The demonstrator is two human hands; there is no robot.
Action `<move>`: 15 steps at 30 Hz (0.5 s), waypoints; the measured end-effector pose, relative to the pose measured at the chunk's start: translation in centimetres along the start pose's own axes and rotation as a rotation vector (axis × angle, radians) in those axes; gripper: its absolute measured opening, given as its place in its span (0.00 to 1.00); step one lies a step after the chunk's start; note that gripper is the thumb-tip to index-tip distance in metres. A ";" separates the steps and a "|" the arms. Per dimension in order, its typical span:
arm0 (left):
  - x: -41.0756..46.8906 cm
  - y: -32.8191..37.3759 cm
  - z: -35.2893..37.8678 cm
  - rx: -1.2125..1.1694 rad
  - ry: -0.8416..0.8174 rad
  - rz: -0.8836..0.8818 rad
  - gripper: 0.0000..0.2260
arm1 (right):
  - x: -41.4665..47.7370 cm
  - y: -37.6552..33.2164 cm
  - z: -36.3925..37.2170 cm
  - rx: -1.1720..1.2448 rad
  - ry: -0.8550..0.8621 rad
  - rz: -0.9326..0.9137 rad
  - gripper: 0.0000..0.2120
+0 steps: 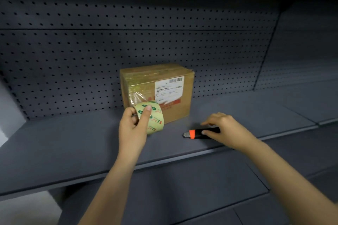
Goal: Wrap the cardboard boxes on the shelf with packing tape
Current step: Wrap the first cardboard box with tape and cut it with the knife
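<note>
L hand (132,126) w/ tape roll (155,117), R hand (225,127) on cutter (196,133)

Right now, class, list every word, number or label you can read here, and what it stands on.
Nothing legible.
Shipping label on the cardboard box: barcode and print, too small to read.
Red print below it: blurred.
Tape roll in the left hand: green and red marks, illegible.
Utility knife: no text seen.

Bare shelf (256,113) either side of cardboard box (159,86); utility knife (196,133) in front, pegboard (128,51) behind.
</note>
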State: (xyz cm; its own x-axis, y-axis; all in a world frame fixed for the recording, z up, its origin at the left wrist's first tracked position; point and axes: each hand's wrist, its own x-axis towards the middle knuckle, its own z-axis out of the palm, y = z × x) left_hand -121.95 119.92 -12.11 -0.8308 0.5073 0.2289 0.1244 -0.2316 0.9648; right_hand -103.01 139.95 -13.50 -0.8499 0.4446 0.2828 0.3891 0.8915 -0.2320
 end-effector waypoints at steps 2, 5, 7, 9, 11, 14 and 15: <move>0.0 0.0 0.0 0.009 0.005 0.012 0.10 | -0.7 0.6 0.7 -0.022 -0.044 0.028 0.18; 0.0 0.0 0.1 0.011 0.001 0.023 0.10 | -1.1 1.1 1.2 -0.015 -0.091 0.025 0.18; 0.1 -0.1 0.0 -0.002 -0.001 0.015 0.09 | -1.1 1.2 1.3 -0.021 -0.119 0.013 0.16; 0.1 0.0 -0.2 -0.012 -0.002 0.011 0.09 | -1.2 0.9 1.2 -0.027 -0.102 0.031 0.15; 0.0 0.2 -0.2 -0.011 0.004 0.018 0.12 | -1.1 0.1 0.6 0.006 -0.034 0.053 0.16; -0.3 0.4 -0.1 -0.016 0.051 0.034 0.15 | -0.4 -2.0 -1.1 0.099 0.071 0.034 0.16; -0.3 0.5 -0.1 -0.023 0.060 0.027 0.16 | 0.0 -2.8 -1.6 0.139 0.106 0.014 0.17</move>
State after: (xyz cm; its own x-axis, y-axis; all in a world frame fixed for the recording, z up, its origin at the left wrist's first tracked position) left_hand -121.62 119.58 -11.70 -0.8584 0.4502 0.2459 0.1350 -0.2642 0.9550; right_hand -103.51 137.55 -11.32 -0.7993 0.4706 0.3737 0.3419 0.8676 -0.3611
